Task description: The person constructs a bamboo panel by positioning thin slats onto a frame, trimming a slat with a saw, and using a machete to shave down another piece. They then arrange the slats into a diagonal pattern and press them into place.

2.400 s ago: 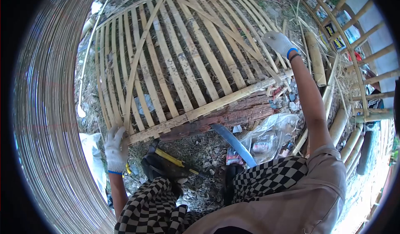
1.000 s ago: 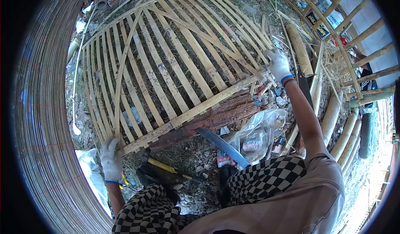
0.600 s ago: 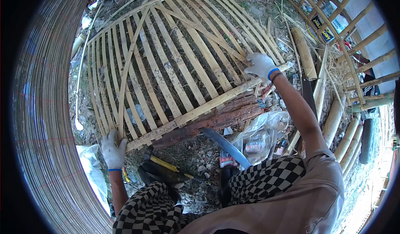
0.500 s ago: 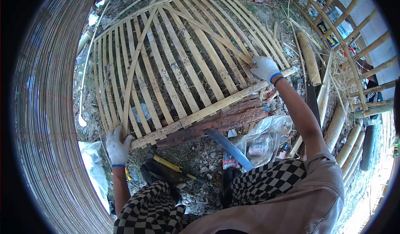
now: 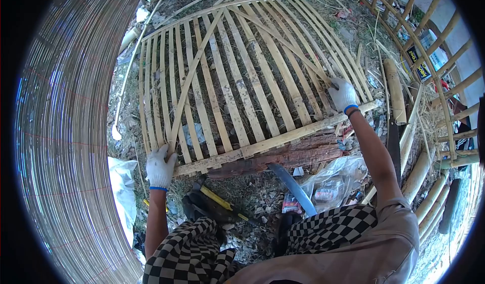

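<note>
A bamboo slat panel (image 5: 273,141) lies in front of me, its near rail resting against a reddish, weathered log (image 5: 303,156). Two diagonal strips cross the slats in an upside-down V. My left hand (image 5: 160,169), in a white knit glove, is closed on the near left corner, by the lower end of the left diagonal strip (image 5: 199,82). Toward the near right corner, my gloved right hand (image 5: 343,94) is closed round the panel at the lower end of the right diagonal strip (image 5: 288,45). The fingertips of both hands are partly hidden.
Near my feet lie a yellow-handled tool (image 5: 214,197), a curved metal blade (image 5: 293,187) and a clear plastic bag (image 5: 341,175). A saw (image 5: 394,145) and bamboo poles (image 5: 422,175) are on the right. A bamboo-strip screen (image 5: 70,132) stands close on my left.
The whole view has shifted, so the panel and both hands appear further right and slightly lower. Both hands keep their places on the panel.
</note>
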Available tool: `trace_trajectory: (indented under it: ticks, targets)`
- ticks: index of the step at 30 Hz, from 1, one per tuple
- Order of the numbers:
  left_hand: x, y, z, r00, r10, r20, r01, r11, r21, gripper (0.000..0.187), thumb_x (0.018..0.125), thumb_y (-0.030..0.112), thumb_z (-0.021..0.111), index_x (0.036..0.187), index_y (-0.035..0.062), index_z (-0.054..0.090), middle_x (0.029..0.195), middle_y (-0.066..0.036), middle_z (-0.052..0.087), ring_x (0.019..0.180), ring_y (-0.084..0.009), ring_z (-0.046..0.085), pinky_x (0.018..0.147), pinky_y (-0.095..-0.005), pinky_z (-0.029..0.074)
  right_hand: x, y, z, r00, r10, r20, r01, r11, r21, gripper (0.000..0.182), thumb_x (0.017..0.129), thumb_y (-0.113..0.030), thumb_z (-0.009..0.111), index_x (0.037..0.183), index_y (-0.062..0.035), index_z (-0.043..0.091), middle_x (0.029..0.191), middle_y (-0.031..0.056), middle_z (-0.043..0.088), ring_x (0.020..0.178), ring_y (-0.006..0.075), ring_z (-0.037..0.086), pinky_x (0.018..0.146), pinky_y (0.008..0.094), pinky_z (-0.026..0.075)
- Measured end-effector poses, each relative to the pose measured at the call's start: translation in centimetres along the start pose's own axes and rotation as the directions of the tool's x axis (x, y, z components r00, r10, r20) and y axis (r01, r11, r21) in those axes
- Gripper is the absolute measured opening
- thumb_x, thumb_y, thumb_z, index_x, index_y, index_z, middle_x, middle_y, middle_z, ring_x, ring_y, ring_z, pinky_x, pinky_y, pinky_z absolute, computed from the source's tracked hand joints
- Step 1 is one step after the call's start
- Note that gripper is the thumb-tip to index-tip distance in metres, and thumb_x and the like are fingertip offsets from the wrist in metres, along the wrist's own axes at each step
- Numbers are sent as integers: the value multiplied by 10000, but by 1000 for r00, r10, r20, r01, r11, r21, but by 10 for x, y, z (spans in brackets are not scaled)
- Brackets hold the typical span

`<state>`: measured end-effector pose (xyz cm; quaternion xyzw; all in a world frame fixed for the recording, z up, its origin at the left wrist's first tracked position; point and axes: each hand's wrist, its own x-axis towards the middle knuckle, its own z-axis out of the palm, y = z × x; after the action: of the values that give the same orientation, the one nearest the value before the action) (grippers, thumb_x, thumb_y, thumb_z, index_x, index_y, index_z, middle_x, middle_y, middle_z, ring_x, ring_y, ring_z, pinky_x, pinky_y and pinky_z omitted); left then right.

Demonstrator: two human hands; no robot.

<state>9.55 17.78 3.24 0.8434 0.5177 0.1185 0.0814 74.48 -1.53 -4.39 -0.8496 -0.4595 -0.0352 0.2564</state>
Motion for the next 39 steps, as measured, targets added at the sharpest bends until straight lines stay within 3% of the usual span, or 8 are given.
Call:
trace_trajectory:
  ticks: [21,30,35,39]
  targets:
    - [6,-3,2,1000,10,-3,-10,999,-33,429,863,230,788,1233,21,726,1115,-221,704,1032,-400,689,914,-466,546,-3,3,-4,1000,-13,-14,15,995,100,424,807,-156,813,1206,-22,754,1182,212,742,1089,381,715,978,432,560]
    - [7,-4,2,1000,-15,27,17,997,-71,441,862,230,793,1240,16,721,1111,-218,703,1010,-393,696,903,-461,551,-3,-2,-1,999,32,13,-33,991,133,416,827,-185,794,1206,-19,754,1196,211,742,1090,378,718,974,436,561]
    - [8,-5,0,1000,6,6,-6,998,-59,425,873,222,782,1237,12,719,1055,-214,693,976,-389,693,873,-470,549,12,11,-1,994,-17,110,-1,987,161,482,819,-301,818,1219,-39,755,1185,207,749,1101,375,717,974,430,558]
    - [9,-9,5,998,61,18,-61,998,-20,427,884,220,772,1245,1,707,1055,-210,684,945,-378,698,850,-478,550,23,16,-35,981,72,179,-102,981,165,591,850,-439,812,1294,-60,722,1187,205,757,1110,353,723,971,417,555]
